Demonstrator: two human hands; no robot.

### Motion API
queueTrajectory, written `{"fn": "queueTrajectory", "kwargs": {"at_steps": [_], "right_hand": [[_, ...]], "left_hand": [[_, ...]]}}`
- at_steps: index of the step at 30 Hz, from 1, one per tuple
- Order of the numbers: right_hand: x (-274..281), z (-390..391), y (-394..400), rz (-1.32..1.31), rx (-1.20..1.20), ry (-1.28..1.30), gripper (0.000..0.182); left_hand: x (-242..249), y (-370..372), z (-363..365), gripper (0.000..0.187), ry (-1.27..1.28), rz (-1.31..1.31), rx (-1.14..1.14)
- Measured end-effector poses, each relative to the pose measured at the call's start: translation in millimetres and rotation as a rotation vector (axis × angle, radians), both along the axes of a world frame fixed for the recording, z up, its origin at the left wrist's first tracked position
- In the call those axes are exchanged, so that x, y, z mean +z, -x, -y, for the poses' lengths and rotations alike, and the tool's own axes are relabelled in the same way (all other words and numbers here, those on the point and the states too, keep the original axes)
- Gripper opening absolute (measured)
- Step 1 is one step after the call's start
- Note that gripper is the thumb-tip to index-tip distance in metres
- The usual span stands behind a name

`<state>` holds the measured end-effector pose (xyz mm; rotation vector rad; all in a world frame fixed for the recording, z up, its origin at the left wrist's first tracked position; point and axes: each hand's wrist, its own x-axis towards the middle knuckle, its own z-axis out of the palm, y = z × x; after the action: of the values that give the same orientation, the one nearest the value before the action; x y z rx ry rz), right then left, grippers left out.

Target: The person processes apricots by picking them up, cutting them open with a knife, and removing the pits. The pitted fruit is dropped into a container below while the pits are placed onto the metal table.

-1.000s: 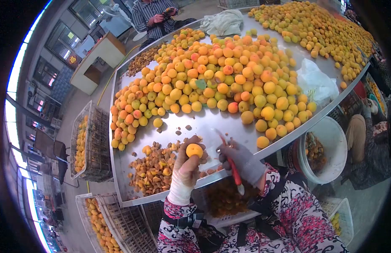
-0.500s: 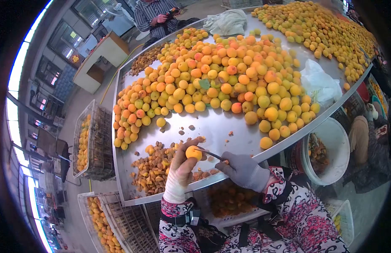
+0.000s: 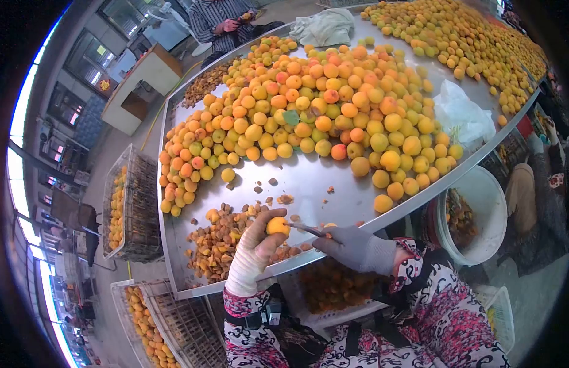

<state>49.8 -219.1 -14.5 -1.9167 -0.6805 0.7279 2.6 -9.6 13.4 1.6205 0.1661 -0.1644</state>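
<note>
My left hand (image 3: 258,248), wrapped in white at the palm and wrist, is closed with thumb and fingers around a yellow-orange apricot (image 3: 276,226). In a grey glove, my right hand (image 3: 353,245) grips a small knife (image 3: 306,229); its handle is hidden by the fingers. The narrow blade points left, and its tip meets the apricot's right side. Below and left of my hands lies a heap of brown pits and fruit scraps (image 3: 218,242). Another bit of orange fruit (image 3: 329,226) shows just above my right fingers.
A big pile of apricots (image 3: 309,104) covers the middle of the metal table (image 3: 251,178). A plastic bag (image 3: 462,113) and cloth (image 3: 323,27) lie on it. A white bucket (image 3: 490,214) stands right, crates (image 3: 134,208) left. Another person (image 3: 220,24) sits at the far edge.
The knife tip has shifted from the apricot's upper face to its right side. My left hand has moved slightly left, still holding the apricot. The view has shifted a little.
</note>
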Motion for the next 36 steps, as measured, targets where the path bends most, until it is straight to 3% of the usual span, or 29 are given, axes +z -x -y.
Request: {"fn": "queueTrajectory", "kwargs": {"at_steps": [2,4,6,8,12,14,15,18,20,21,26,28,30,31,32,34,36], "right_hand": [[-8,-7,4,-0.073,-0.018,-0.077,0.039],[-15,-22,21,-0.077,-0.228,-0.139,0.032],[-22,-31,30,-0.058,-0.29,-0.08,0.034],[-48,-41,27,0.067,-0.332,-0.092,0.033],[-21,-30,19,0.084,-0.353,-0.018,0.034],[-15,-24,13,0.11,-0.331,-0.016,0.034],[-13,-23,12,0.134,-0.307,-0.016,0.035],[-18,-27,13,0.177,-0.323,-0.042,0.039],[-28,-40,29,0.158,-0.413,-0.058,0.036],[-31,-44,34,0.141,-0.499,-0.072,0.033],[-30,-37,22,0.224,-0.447,-0.105,0.037],[-26,-30,12,0.22,-0.406,-0.113,0.037],[-20,-25,3,0.04,-0.284,-0.045,0.032],[-20,-27,0,0.249,-0.206,0.016,0.031],[-12,-22,0,0.069,-0.213,0.001,0.026],[-65,-29,2,0.364,-0.179,-0.12,0.025],[-38,-32,8,0.309,-0.26,-0.189,0.028]], "left_hand": [[-9,-3,3,0.046,0.05,0.009,0.006],[-26,-9,17,0.049,0.395,0.05,0.15],[-50,-15,40,0.061,0.754,0.06,0.285],[-71,-19,42,0.058,0.893,0.011,0.406],[-51,-19,41,0.053,0.86,-0.015,0.279],[-55,-21,28,0.046,0.575,0.029,0.182],[-50,-22,37,0.041,0.222,0.277,0.236],[-22,-21,45,0.039,0.351,0.199,0.274],[-43,-22,49,0.043,0.816,0.068,0.254],[-45,-20,58,0.048,0.819,0.036,0.296],[-48,-23,50,0.051,0.817,0.04,0.3],[-45,-24,39,0.05,0.662,0.008,0.252],[-27,-17,34,0.045,0.559,0.037,0.253],[-9,-12,39,0.045,0.304,0.081,0.229],[0,-16,45,0.046,0.065,0.144,0.192],[-10,-20,43,0.045,-0.009,0.16,0.197],[-28,-20,43,0.03,-0.025,0.138,0.261]]}}
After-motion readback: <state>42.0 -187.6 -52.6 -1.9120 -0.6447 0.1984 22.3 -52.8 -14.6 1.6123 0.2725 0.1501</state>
